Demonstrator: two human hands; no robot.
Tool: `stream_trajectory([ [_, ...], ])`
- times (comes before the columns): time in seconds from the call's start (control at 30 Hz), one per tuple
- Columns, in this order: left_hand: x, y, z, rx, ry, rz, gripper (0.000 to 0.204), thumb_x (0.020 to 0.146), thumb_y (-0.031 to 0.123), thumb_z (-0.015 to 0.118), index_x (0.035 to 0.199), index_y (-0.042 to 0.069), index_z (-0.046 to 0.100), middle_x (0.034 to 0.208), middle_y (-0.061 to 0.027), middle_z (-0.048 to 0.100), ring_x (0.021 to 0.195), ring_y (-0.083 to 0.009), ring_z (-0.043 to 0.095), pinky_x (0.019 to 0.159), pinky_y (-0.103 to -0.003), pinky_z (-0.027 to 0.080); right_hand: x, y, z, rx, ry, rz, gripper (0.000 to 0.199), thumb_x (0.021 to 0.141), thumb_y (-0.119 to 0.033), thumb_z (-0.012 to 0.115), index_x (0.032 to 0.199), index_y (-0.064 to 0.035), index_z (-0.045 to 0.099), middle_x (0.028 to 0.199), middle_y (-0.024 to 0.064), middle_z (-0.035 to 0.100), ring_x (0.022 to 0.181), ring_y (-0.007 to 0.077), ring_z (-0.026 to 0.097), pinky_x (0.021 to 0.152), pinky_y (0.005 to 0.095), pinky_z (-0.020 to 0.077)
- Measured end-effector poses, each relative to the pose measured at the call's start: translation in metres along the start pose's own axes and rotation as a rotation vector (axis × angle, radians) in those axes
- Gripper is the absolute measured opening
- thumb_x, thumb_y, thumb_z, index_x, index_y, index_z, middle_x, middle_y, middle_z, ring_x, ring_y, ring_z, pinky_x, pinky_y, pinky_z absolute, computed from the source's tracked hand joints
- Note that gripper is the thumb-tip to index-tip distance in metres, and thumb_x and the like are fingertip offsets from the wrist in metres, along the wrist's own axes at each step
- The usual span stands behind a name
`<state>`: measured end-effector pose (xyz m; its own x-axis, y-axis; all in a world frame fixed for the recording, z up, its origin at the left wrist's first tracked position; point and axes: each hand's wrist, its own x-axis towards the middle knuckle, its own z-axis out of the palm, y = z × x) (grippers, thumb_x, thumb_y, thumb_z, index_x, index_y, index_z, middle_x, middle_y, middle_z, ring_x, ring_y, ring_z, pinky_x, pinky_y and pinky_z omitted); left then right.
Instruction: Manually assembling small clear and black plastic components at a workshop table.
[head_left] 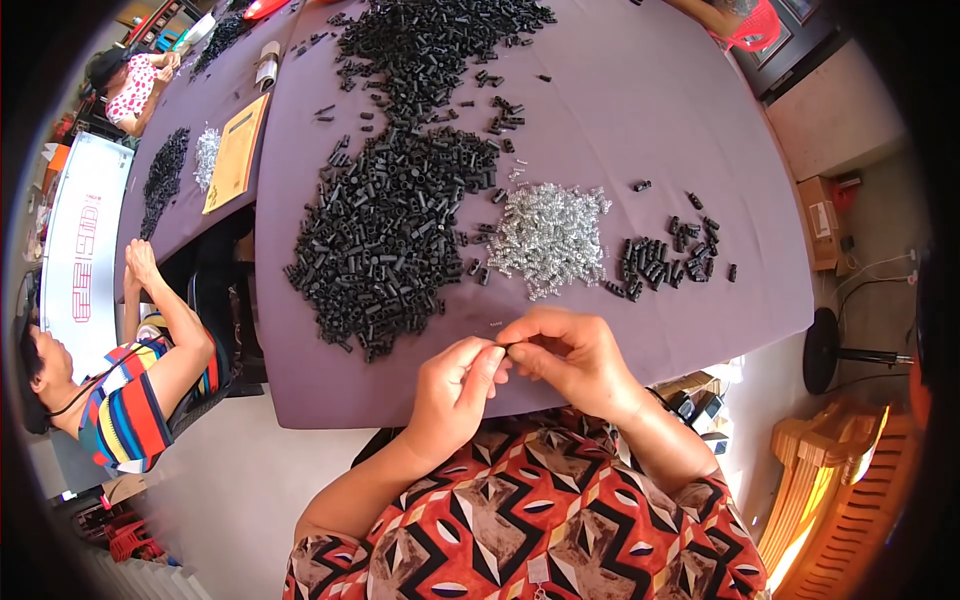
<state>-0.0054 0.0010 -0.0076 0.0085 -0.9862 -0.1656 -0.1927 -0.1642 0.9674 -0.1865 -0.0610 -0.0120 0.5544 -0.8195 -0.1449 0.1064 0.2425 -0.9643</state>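
Observation:
Just past the table's near edge, my left hand (452,388) and my right hand (574,362) meet fingertip to fingertip. Between their pinched fingers a small black part (508,352) shows only in part; its full shape is hidden. Beyond the hands lies a heap of small silvery pieces (550,240), which look like springs. To its left spreads a large pile of short black plastic tubes (385,230). On the right sits a smaller group of black pieces (665,260), lying loosely apart from the big pile.
A purple-grey cloth covers the table (700,330). At left, a person in a striped top (125,420) sits at another table with a yellow-brown board (237,155) on it. Farther off sits a person in a dotted top (130,92). Wooden furniture (840,490) stands at lower right.

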Motion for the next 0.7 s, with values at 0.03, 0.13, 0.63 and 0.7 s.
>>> stream_trajectory([
  [0.03,0.001,-0.001,0.000,-0.126,-0.003,-0.063,0.023,0.106,0.017,0.057,0.098,-0.002,0.067,0.081,-0.0049,0.068,0.066,-0.0100,0.058,0.061,-0.026,0.048,-0.001,0.000,-0.002,0.092,-0.029,-0.050,0.038,0.092,-0.011,0.079,0.126,0.0006,0.066,0.104,0.0040,0.065,0.086,0.0111,0.063,0.076,0.0260,0.0527],
  [0.13,0.004,-0.005,-0.002,-0.270,-0.024,-0.138,0.028,0.108,0.021,0.056,0.104,-0.004,0.069,0.090,-0.0040,0.072,0.071,-0.0074,0.060,0.065,-0.024,0.050,-0.005,-0.016,-0.004,-0.397,0.002,-0.121,0.056,0.087,-0.013,0.083,0.137,-0.0030,0.062,0.109,0.0059,0.063,0.094,0.0132,0.064,0.078,0.0291,0.0535],
  [0.63,-0.001,-0.003,-0.009,-0.626,-0.288,-0.338,0.030,0.108,0.019,0.053,0.117,-0.006,0.067,0.114,-0.0136,0.071,0.104,-0.0222,0.070,0.094,-0.040,0.055,-0.002,0.006,0.006,-0.699,0.067,-0.496,0.046,0.075,-0.009,0.079,0.118,0.0001,0.067,0.112,0.0160,0.067,0.093,0.0343,0.068,0.082,0.0420,0.0572],
  [0.7,0.000,-0.009,-0.007,-0.791,-0.304,-0.366,0.029,0.107,0.018,0.054,0.118,-0.006,0.067,0.115,-0.0136,0.071,0.106,-0.0230,0.069,0.096,-0.041,0.054,-0.002,0.009,0.007,-0.749,0.079,-0.540,0.046,0.074,-0.009,0.079,0.117,0.0006,0.067,0.111,0.0158,0.068,0.093,0.0345,0.069,0.081,0.0421,0.0573],
])
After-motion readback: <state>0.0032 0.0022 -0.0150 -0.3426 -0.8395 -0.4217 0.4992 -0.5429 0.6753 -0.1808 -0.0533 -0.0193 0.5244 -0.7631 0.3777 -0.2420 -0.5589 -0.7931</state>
